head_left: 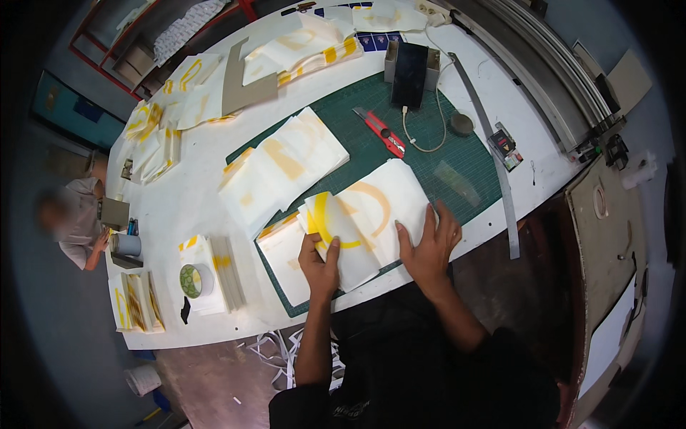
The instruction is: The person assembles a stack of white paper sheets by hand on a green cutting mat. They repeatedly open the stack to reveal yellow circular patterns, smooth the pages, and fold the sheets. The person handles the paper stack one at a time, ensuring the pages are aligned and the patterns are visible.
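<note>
My left hand [319, 262] is closed on the folded edge of a white sheet [345, 249] with a bright yellow curved print, thumb on top. That sheet lies over a stack of white paper [371, 187] whose yellow-orange print shows faintly. At the right edge of this stack rests my right hand [430, 248], fingers spread on the paper and nothing gripped that I can see. Beneath is a green cutting mat [468, 143]. Another stack of printed sheets [286, 159] lies just beyond, angled on the mat. A red utility knife [381, 134] lies beyond both stacks.
A dark phone [410, 77] stands propped up with a cable attached. A long metal ruler [506, 193] runs along the right. More printed stacks [300, 53] lie at the back. A tape roll [191, 280] sits on folded sheets at left. Another person [82, 218] is at the left edge.
</note>
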`<state>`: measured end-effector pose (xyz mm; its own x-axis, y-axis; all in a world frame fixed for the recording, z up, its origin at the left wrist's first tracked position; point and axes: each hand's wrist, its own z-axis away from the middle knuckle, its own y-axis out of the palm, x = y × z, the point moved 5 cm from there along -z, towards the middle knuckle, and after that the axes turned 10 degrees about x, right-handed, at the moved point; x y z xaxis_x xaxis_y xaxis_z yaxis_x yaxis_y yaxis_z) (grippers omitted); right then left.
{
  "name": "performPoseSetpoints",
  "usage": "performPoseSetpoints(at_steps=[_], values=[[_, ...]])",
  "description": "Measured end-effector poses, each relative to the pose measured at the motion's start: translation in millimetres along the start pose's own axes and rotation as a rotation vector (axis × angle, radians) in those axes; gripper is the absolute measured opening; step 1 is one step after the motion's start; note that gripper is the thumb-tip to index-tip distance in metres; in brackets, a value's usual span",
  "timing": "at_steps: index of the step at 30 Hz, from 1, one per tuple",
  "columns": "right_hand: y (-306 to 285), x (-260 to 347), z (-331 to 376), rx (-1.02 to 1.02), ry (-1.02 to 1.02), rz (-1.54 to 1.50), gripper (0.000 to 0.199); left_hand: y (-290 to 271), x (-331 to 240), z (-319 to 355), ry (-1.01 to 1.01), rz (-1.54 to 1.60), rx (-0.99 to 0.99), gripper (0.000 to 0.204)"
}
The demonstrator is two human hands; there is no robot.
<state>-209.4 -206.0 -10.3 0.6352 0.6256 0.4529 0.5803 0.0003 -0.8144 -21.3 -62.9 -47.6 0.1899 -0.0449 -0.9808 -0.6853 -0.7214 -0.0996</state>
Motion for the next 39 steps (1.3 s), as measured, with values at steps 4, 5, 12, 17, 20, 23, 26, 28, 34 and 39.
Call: performPoseSetpoints(at_steps=[4,5,12,17,20,23,26,28,34,39], values=[[10,-14,3,0.044,0.01,0.182,0.045,9,-4,-2,-0.043,0.266,-0.031,0.066],[6,-7,2,0.048,-0.003,0.155,0.044,8,-12,-3,-0.047,0.274,-0.027,0.068],[1,6,7,0.032,-0.216,-0.279,0.053,8,-15,-1,-0.034,0.297,-0.048,0.068],[5,11,19,-0.04,-0.192,-0.595,0.096,-4,-6,2,-0.046,0.004,-0.011,0.023],[13,8,18,-0.018,-0.081,-0.696,0.105,0,-10,2,0.026,-0.02,0.007,0.022],[13,10,20,-0.073,-0.161,-0.604,0.105,-4,-7,2,0.032,0.013,-0.001,0.023],[9,8,17,-0.171,-0.218,-0.493,0.103,-3,-8,2,0.043,0.007,0.001,0.024],[7,2,13,-0.242,-0.156,-0.605,0.099,-2,-9,2,0.045,0.002,0.002,0.024],[17,7,17,0.188,-0.403,-0.6,0.067,-1,-7,2,0.023,0.009,0.01,0.022],[2,14,10,0.117,-0.282,-0.227,0.059,-2,-13,3,0.033,-0.048,0.003,0.022]])
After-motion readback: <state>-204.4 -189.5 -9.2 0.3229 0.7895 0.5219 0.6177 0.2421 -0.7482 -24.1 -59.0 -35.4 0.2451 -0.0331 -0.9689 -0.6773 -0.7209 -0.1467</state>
